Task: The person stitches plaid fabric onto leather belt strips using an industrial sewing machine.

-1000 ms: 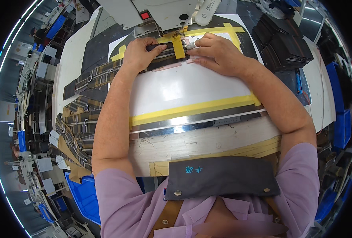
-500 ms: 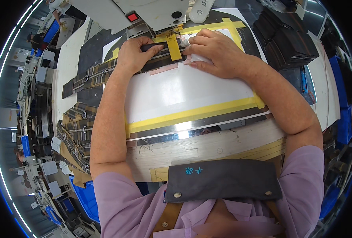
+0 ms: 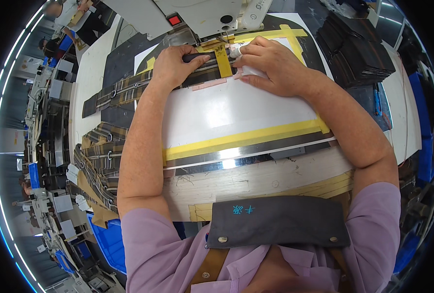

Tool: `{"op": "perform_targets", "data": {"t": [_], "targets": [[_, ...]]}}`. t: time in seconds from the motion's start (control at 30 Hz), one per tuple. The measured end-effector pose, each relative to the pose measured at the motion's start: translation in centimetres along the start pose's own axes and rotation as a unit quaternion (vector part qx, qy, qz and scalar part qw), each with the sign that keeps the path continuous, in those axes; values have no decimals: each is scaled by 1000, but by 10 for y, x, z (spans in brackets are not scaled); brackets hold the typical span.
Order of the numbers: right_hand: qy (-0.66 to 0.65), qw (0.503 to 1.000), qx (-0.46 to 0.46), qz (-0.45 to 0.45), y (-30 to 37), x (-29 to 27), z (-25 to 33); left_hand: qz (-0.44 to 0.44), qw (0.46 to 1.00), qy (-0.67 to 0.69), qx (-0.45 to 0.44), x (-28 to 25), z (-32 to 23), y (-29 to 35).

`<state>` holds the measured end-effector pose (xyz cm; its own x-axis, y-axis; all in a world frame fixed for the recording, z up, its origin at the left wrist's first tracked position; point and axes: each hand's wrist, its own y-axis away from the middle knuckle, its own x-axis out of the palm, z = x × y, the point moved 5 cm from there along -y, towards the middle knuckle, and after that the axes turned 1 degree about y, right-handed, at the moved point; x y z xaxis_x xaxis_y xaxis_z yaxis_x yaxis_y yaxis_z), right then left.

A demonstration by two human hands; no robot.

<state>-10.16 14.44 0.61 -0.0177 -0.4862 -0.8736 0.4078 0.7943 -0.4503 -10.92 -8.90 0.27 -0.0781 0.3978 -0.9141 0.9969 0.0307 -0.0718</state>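
Observation:
My left hand [image 3: 177, 66] is closed, thumb and fingers pinching a dark flat piece [image 3: 197, 57] over a plaid fabric strap [image 3: 129, 89] with metal rings. The strap runs from the left edge of the white sheet [image 3: 236, 107] to beneath the head of a sewing machine [image 3: 197, 12]. A yellow strip [image 3: 224, 62] crosses the strap between my hands. On its other side, my right hand [image 3: 271, 63] has its fingers bent around a small white object [image 3: 235, 50], too hidden to name. My right thumb rests near pink tape on the sheet.
A tall stack of dark pieces [image 3: 356, 49] stands at the back right. More plaid straps [image 3: 104, 154] hang in a heap at the left table edge, above a blue bin [image 3: 108, 241]. Yellow tape [image 3: 246, 135] borders the sheet. Another person [image 3: 75, 22] stands at the far upper left.
The whole view has shifted slightly right, and more of the person at the upper left shows. Both hands keep nearly the same grip and place beside the yellow strip.

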Motion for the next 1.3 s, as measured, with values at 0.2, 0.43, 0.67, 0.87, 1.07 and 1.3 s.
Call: {"op": "perform_targets", "data": {"t": [0.2, 0.43, 0.67, 0.87, 1.07, 1.3], "targets": [[-33, 998, -43, -7, -10, -3, 5, -76, 995, -52, 42, -13, 5, 11], [-56, 998, -25, -4, -4, -16, 16, 28, 987, -126, 90, -70, 47, 55], [-45, 999, -8, 8, -4, -17, 18, 51, 955, -290, -21, -122, 135, 104], [-27, 999, -20, 4, -7, -14, 20, -117, 929, -350, 28, -139, 146, 124], [-7, 999, -20, -34, 13, -18, 16, -103, 896, -428, 53, -166, 74, 128], [-444, 880, 28, 166, 24, -32, 134, -269, 961, -20, 58, -183, 14, 131]]}}
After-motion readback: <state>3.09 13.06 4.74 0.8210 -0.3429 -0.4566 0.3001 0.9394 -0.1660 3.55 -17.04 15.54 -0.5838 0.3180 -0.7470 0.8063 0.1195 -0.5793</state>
